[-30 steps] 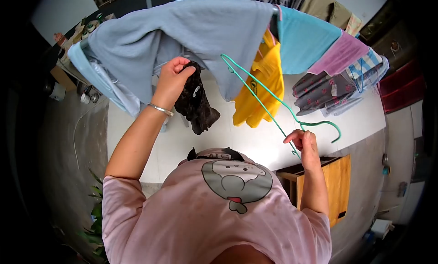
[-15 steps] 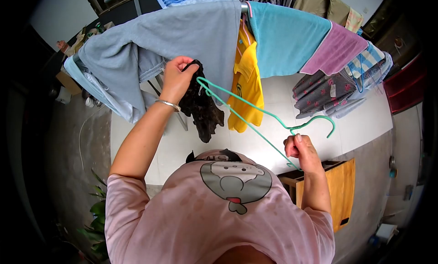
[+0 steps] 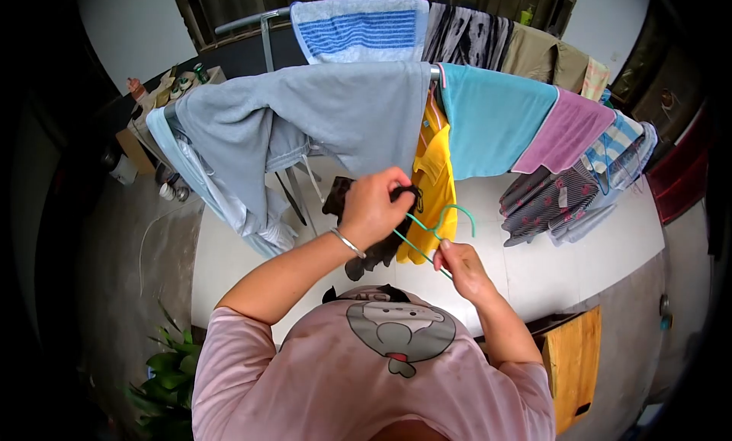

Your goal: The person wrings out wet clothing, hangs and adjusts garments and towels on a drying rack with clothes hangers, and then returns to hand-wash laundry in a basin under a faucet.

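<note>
**Dark garment pinched left, green hanger gripped right**

Left hand: fingers closed on dark garment. Pinched bit sits at the fingertips; rest hangs below and behind the hand, partly hidden by it. Right hand: thumb and fingers grasping green hanger just below its hook. Hanger's far end is right by left fingertips; contact with garment: can't tell. Yellow shirt hangs behind the hanger.
</note>
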{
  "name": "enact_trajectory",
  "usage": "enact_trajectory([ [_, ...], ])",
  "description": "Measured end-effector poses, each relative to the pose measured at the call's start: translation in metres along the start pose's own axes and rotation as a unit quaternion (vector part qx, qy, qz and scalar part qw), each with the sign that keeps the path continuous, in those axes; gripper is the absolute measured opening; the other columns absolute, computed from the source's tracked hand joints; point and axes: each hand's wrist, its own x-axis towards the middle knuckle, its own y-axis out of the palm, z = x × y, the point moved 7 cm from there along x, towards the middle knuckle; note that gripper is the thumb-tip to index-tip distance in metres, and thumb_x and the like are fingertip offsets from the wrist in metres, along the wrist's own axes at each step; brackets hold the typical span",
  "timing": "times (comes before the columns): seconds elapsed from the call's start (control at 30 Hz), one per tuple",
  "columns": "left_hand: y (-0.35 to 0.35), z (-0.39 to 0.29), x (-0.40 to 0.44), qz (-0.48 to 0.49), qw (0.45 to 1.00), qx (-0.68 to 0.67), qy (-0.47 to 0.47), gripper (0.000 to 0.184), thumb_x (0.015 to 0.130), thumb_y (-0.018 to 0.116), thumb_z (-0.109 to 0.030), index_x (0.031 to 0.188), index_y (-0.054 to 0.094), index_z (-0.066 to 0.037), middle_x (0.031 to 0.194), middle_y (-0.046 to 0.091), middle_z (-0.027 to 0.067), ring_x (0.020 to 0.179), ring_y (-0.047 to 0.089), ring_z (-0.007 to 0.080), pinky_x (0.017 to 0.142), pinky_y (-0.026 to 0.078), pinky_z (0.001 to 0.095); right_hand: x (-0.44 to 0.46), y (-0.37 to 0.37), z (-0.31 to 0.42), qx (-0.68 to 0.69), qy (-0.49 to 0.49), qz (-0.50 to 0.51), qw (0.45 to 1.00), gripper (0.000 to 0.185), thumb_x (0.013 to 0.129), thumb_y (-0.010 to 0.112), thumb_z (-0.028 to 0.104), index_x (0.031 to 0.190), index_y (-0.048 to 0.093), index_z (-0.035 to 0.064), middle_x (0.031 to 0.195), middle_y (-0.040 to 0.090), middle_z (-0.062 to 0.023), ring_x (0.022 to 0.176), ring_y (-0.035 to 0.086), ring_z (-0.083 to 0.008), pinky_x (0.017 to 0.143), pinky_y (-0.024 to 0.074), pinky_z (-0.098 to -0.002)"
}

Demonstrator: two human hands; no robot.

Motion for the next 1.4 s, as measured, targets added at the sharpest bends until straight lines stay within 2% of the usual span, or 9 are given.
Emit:
enact_trajectory([
  [0.2,-0.009,-0.045,-0.023,0.125,0.972,-0.001,0.197,0.016,0.072,0.067,-0.016,0.084,0.065,-0.005,0.074,0.057,0.0077,0.056,0.055,0.0211,0.055,0.044,0.0328,-0.008,0.012,0.003,0.036,-0.010,-0.075,0.997,0.051,0.099,0.035,0.036,0.066,0.055,0.0028,0.060,0.047,-0.0009,0.058,0.040,-0.0110,0.056,0.0339,-0.0269],
  [0.37,-0.036,-0.061,-0.038,0.126,0.916,0.193,0.330,0.026,0.075,0.068,-0.025,0.099,0.068,-0.015,0.091,0.055,0.0007,0.095,0.050,0.0203,0.078,0.041,0.0343,-0.025,0.021,0.011,0.011,-0.015,-0.082,0.996,0.051,0.098,0.037,0.038,0.065,0.055,0.0032,0.061,0.050,0.0002,0.058,0.041,-0.0098,0.056,0.0337,-0.0255],
  [0.47,-0.036,-0.043,-0.032,0.162,0.889,0.162,0.398,0.024,0.079,0.064,-0.025,0.102,0.066,-0.017,0.089,0.056,0.0001,0.091,0.052,0.0192,0.086,0.035,0.0398,-0.039,0.019,0.026,0.013,-0.020,-0.094,0.995,0.050,0.098,0.038,0.036,0.064,0.054,0.0031,0.059,0.049,0.0002,0.056,0.040,-0.0096,0.054,0.0328,-0.0253],
  [0.63,-0.037,-0.043,-0.024,0.182,0.921,0.081,0.335,0.017,0.082,0.061,-0.022,0.093,0.068,-0.010,0.081,0.064,0.0081,0.071,0.061,0.0281,0.063,0.048,0.0349,-0.048,0.006,0.075,-0.149,-0.122,-0.223,0.956,0.037,0.095,0.044,0.027,0.072,0.054,-0.0001,0.062,0.052,-0.0077,0.059,0.048,-0.0160,0.059,0.0398,-0.0301],
  [0.7,-0.044,-0.044,-0.015,0.139,0.944,0.052,0.295,0.017,0.082,0.062,-0.017,0.091,0.067,-0.004,0.085,0.066,0.0120,0.076,0.062,0.0299,0.066,0.049,0.0327,-0.068,-0.007,0.099,-0.289,-0.177,-0.385,0.858,0.021,0.086,0.057,0.018,0.094,0.059,-0.0010,0.079,0.057,-0.0118,0.073,0.055,-0.0247,0.068,0.0435,-0.0315],
  [0.8,-0.053,-0.028,-0.001,0.143,0.962,-0.037,0.231,0.019,0.085,0.060,-0.012,0.096,0.064,0.004,0.086,0.067,0.0126,0.078,0.062,0.0158,0.072,0.047,0.0270,-0.113,-0.004,0.126,-0.306,-0.281,-0.502,0.758,0.018,0.080,0.056,0.009,0.093,0.059,-0.0028,0.085,0.058,-0.0138,0.078,0.056,-0.0259,0.071,0.0442,-0.0337],
  [0.9,-0.061,-0.027,-0.003,0.161,0.964,-0.079,0.198,0.021,0.087,0.059,-0.011,0.097,0.062,0.007,0.084,0.066,0.0072,0.078,0.057,0.0103,0.074,0.045,0.0241,-0.118,0.038,0.081,-0.309,-0.351,-0.400,0.788,0.010,0.073,0.058,0.006,0.080,0.062,0.0019,0.068,0.059,-0.0091,0.062,0.056,-0.0238,0.057,0.0450,-0.0316],
  [1.13,-0.079,-0.022,-0.016,0.177,0.957,-0.135,0.188,0.021,0.085,0.061,-0.012,0.094,0.062,0.007,0.083,0.066,0.0114,0.076,0.059,0.0150,0.073,0.046,0.0259,-0.054,0.082,-0.005,-0.272,-0.148,-0.298,0.903,0.046,0.079,0.063,0.012,0.122,0.049,0.0041,0.100,0.062,-0.0113,0.092,0.058,-0.0287,0.080,0.0460,-0.0379],
  [1.4,-0.111,-0.011,-0.024,0.170,0.959,-0.166,0.154,0.020,0.087,0.060,-0.010,0.097,0.062,0.007,0.087,0.065,0.0066,0.080,0.057,0.0107,0.075,0.044,0.0231,-0.018,0.096,-0.011,-0.368,-0.150,-0.202,0.895,0.021,0.075,0.069,0.018,0.092,0.063,0.0075,0.087,0.050,-0.0078,0.088,0.048,-0.0263,0.085,0.0339,-0.0396],
])
